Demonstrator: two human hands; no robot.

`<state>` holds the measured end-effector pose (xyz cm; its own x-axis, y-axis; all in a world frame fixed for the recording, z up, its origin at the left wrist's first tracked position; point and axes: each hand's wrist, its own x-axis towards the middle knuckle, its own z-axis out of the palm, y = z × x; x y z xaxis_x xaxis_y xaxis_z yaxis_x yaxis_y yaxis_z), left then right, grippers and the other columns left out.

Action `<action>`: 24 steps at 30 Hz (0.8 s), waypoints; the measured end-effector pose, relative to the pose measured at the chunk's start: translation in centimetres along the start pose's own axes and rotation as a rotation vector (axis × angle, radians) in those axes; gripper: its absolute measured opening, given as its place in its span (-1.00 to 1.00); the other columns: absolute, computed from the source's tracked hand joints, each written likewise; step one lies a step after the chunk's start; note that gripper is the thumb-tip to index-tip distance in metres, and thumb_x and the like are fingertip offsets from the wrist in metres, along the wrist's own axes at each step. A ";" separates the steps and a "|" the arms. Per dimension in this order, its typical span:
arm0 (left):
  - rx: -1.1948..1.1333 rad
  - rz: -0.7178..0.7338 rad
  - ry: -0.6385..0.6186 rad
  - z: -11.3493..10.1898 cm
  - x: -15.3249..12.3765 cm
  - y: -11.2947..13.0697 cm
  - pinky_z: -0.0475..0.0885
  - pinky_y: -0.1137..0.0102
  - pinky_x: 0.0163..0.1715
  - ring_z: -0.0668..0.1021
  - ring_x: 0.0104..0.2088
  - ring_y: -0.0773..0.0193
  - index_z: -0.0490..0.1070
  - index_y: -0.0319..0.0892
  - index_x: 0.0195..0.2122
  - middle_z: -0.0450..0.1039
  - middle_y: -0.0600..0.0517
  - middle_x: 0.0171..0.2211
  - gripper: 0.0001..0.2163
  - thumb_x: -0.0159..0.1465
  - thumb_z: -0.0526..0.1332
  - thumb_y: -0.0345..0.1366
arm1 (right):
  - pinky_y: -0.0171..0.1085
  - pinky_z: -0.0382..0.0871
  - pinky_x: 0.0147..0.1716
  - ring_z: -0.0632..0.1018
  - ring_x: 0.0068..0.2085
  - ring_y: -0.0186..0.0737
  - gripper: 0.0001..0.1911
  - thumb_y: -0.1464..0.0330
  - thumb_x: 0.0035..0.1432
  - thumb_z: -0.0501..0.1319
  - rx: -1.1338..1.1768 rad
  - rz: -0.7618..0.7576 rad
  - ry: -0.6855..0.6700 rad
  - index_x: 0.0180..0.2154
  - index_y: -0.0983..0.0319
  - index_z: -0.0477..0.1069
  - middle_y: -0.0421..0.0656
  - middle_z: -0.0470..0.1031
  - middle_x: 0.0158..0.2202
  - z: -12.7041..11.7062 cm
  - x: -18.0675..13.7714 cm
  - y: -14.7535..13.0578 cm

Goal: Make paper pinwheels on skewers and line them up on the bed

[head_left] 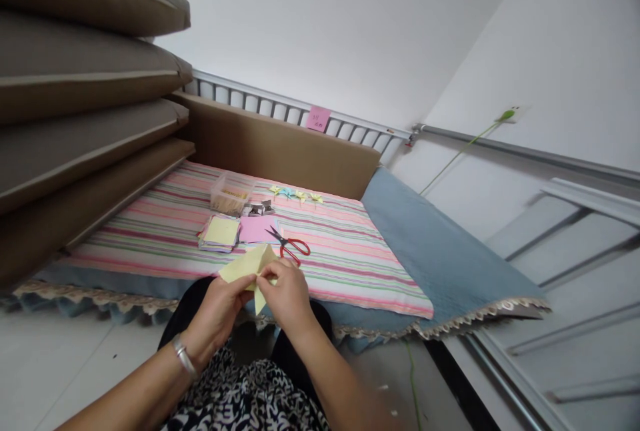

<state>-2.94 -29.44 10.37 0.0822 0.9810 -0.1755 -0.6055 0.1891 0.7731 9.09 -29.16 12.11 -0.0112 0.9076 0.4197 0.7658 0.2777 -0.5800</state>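
A piece of pale yellow paper [240, 267], partly folded with its points sticking out, is held up over my lap. My left hand [225, 304] pinches it from the left, thumb on top. From the right, my right hand [286, 292] pinches its middle between thumb and fingers, so the centre is hidden. Just beyond the paper lie scissors [287, 242] with red handles, their blades apart and resting partly on a pink paper sheet [256, 229]. Left of them sits a stack of coloured square papers [220, 232], yellow on top.
A clear plastic box [230, 192] with thin sticks stands behind the papers, beside small metallic pieces [259, 208]. Several yellow and blue paper pinwheels [287, 193] lie in a row on the striped cloth [345, 251]. Stacked brown cushions [90, 97] rise at left.
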 end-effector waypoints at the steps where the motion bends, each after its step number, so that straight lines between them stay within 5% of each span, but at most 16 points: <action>1: 0.004 -0.003 0.023 -0.1 0.1 0.1 0.45 0.45 -0.37 0.57 -0.32 0.23 0.48 -0.26 -0.13 0.59 -0.06 -0.27 -0.59 -0.07 0.40 -0.44 | -0.26 0.31 -0.31 0.47 -0.31 -0.17 -0.90 0.48 -0.06 0.28 0.007 -0.002 0.004 -0.55 0.19 0.45 -0.18 0.48 -0.46 -0.1 0.1 0.0; 3: 0.014 -0.018 0.041 -0.4 0.5 0.3 0.46 0.41 -0.39 0.58 -0.35 0.20 0.48 -0.25 -0.12 0.59 -0.07 -0.28 -0.56 -0.09 0.41 -0.44 | -0.20 0.34 -0.23 0.48 -0.24 -0.13 -0.91 0.47 -0.08 0.29 0.036 -0.016 0.029 -0.43 0.18 0.47 -0.15 0.50 -0.37 -0.6 0.3 0.3; 6: 0.044 -0.081 -0.016 -0.8 0.9 0.7 0.48 0.34 -0.37 0.60 -0.36 0.14 0.46 -0.26 -0.10 0.59 -0.12 -0.27 -0.56 -0.07 0.39 -0.45 | -0.07 0.29 -0.03 0.46 -0.06 -0.05 -0.59 0.46 -0.15 0.32 0.171 0.040 0.052 -0.16 0.19 0.44 -0.08 0.50 -0.15 -1.5 1.0 1.0; 9: 0.087 -0.159 -0.087 -1.0 1.1 1.1 0.48 0.32 -0.38 0.60 -0.37 0.11 0.47 -0.29 -0.12 0.59 -0.16 -0.29 -0.58 -0.06 0.38 -0.44 | -0.08 0.39 -0.14 0.53 -0.15 -0.06 -0.38 0.41 -0.19 0.33 0.531 0.246 -0.174 0.00 0.19 0.33 -0.11 0.53 -0.19 -2.2 1.6 1.9; 13: 0.155 -0.217 -0.126 -0.9 1.2 1.1 0.45 0.36 -0.44 0.59 -0.46 0.15 0.49 -0.33 -0.18 0.59 -0.17 -0.36 -0.62 -0.08 0.38 -0.46 | -0.21 0.44 -0.31 0.57 -0.30 -0.13 -0.40 0.38 -0.25 0.36 0.891 0.348 -0.428 -0.06 0.19 0.37 -0.21 0.57 -0.33 -2.1 1.8 2.3; 24: 0.153 -0.206 -0.216 0.1 0.6 0.6 0.44 0.31 -0.30 0.60 -0.38 0.11 0.52 -0.31 -0.18 0.60 -0.18 -0.31 -0.67 -0.01 0.36 -0.37 | -0.16 0.44 -0.24 0.56 -0.21 -0.06 -0.44 0.45 -0.27 0.35 0.893 0.390 -0.281 -0.10 0.23 0.41 -0.13 0.57 -0.23 -0.7 1.0 3.1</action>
<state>-3.12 -28.70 10.77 0.3668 0.9047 -0.2169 -0.4342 0.3726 0.8202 11.93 -27.60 11.22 -0.1023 0.9945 -0.0237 -0.0110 -0.0250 -0.9996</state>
